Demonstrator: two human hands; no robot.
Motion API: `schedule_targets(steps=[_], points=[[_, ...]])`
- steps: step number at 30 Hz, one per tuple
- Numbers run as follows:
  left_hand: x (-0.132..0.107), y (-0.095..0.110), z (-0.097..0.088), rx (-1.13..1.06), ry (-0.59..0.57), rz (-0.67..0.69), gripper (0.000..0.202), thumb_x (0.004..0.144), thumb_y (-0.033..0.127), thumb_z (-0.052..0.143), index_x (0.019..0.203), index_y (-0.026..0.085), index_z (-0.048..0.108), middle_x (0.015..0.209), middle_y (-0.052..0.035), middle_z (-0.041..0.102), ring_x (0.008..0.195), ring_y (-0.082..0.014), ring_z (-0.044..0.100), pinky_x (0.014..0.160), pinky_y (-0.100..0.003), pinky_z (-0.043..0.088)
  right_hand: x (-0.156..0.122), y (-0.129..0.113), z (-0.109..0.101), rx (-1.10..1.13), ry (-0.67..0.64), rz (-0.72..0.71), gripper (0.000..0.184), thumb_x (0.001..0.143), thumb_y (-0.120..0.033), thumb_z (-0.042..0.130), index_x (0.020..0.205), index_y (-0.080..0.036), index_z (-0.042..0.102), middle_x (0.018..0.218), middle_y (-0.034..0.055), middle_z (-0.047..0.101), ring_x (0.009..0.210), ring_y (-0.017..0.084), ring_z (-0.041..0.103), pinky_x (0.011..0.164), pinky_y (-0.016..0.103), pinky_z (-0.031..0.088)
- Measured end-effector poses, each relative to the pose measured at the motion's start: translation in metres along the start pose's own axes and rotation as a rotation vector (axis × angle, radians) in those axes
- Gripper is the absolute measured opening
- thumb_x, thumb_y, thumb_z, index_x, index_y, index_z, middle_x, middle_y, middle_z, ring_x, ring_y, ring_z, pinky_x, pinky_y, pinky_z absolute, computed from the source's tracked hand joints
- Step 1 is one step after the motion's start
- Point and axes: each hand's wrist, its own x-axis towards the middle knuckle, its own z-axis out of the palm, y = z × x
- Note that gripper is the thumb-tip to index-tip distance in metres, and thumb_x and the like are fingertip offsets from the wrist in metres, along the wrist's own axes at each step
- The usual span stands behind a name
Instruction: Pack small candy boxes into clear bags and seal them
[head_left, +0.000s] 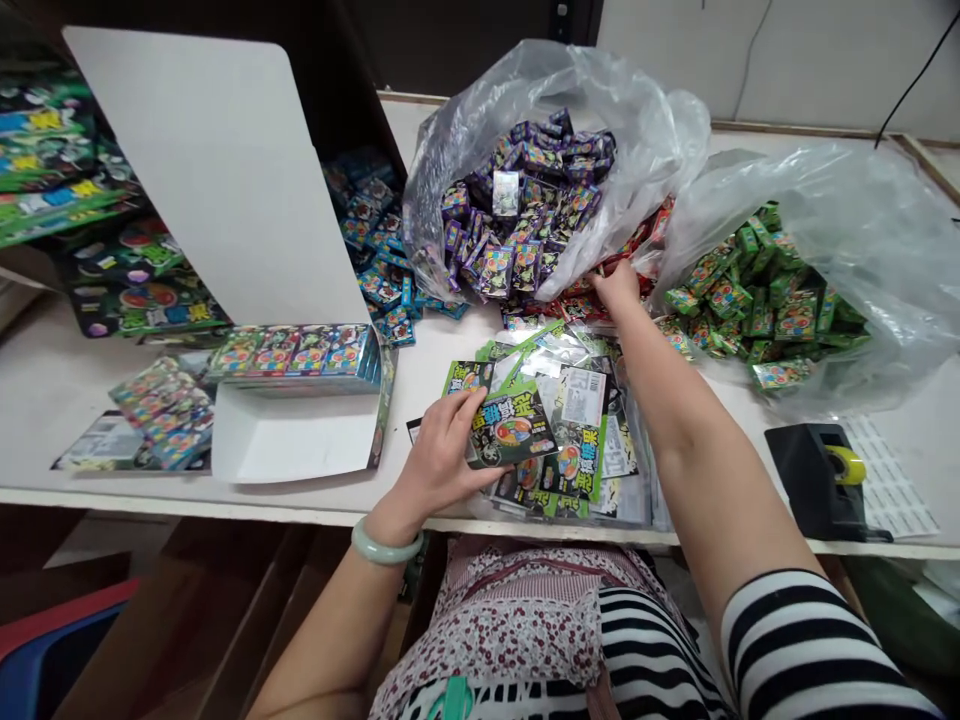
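My left hand [442,455] grips a dark green printed packet [511,432] above a stack of similar flat packets [577,440] at the table's front edge. My right hand [616,285] reaches far forward into a heap of small red sachets [637,245] lying between two clear plastic bags. Its fingers are buried among the sachets, so what they hold is hidden. The left bag [525,200] is full of purple sachets. The right bag [757,290] holds green ones.
An open white display box [292,440] with a tall back flap stands at the left, with a row of packets inside. Blue sachets [379,260] are piled behind it. A black tape dispenser [821,480] and a label sheet [885,480] lie at the right.
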Motion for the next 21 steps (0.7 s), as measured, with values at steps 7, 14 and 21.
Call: schedule_targets(steps=[7, 14, 21], points=[[-0.005, -0.007, 0.001, 0.011, 0.044, -0.044, 0.097, 0.075, 0.053, 0.078, 0.153, 0.023, 0.029, 0.129, -0.016, 0.053, 0.119, -0.0349, 0.056, 0.104, -0.051, 0.049, -0.031, 0.039, -0.034, 0.181, -0.104, -0.049, 0.037, 0.085, -0.02, 0.053, 0.12, -0.011, 0.058, 0.096, 0.0088, 0.072, 0.079, 0.019, 0.067, 0.073, 0.033, 0.054], [-0.004, 0.002, 0.001, 0.014, -0.024, -0.005, 0.098, 0.076, 0.054, 0.077, 0.155, 0.023, 0.026, 0.134, -0.0168, 0.049, 0.124, -0.0353, 0.053, 0.107, -0.052, 0.048, -0.155, 0.086, -0.069, 0.059, 0.008, -0.764, 0.015, 0.089, -0.025, 0.057, 0.098, -0.021, 0.068, 0.098, 0.0096, 0.068, 0.091, 0.025, 0.063, 0.082, 0.043, 0.054], [-0.008, 0.011, 0.004, 0.053, -0.103, 0.021, 0.102, 0.074, 0.054, 0.079, 0.155, 0.022, 0.026, 0.136, -0.018, 0.049, 0.127, -0.0369, 0.052, 0.108, -0.054, 0.047, -0.186, 0.103, -0.066, -0.211, -0.308, -0.914, 0.068, 0.082, -0.043, 0.074, 0.141, -0.022, 0.05, 0.147, 0.0169, 0.051, 0.137, 0.038, 0.044, 0.108, 0.059, 0.042]])
